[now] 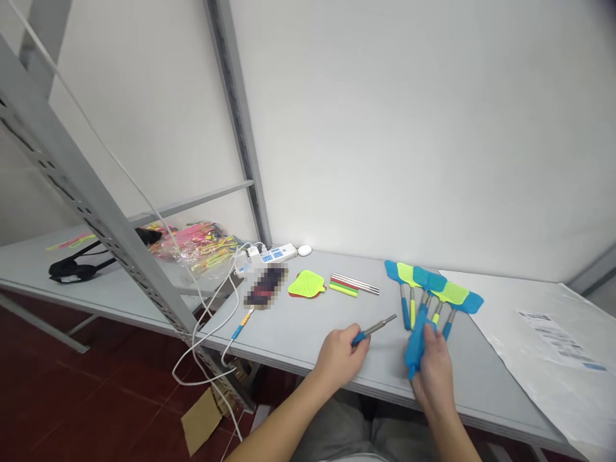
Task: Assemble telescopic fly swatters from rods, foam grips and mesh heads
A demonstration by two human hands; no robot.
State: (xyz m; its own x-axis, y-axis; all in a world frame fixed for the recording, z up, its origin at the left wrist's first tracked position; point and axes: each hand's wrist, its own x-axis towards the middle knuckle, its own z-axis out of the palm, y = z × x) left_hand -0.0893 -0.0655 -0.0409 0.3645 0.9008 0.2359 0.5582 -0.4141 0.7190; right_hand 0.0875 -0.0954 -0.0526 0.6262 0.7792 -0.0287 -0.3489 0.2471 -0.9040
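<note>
My left hand [342, 356] is closed around the blue grip of a metal telescopic rod [382, 324], whose bare end points right. In my right hand [436, 369] is a blue fly swatter head [416, 343], its narrow tip pointing down toward me. The rod and the head are apart. Just beyond my right hand lies a fanned row of fly swatters [452, 293] with blue and lime heads and metal necks. Left of them rest several thin metal rods [359, 282], coloured grip tubes [343, 289], and a lime swatter head [307, 283] over a red one.
A power strip [279, 253] and a white round device [305, 250] sit at the back. White cables [192, 346] hang over the left edge beside a metal post [120, 237]. A blurred-out object [266, 287] lies nearby. White sheeting [543, 340] covers the right side.
</note>
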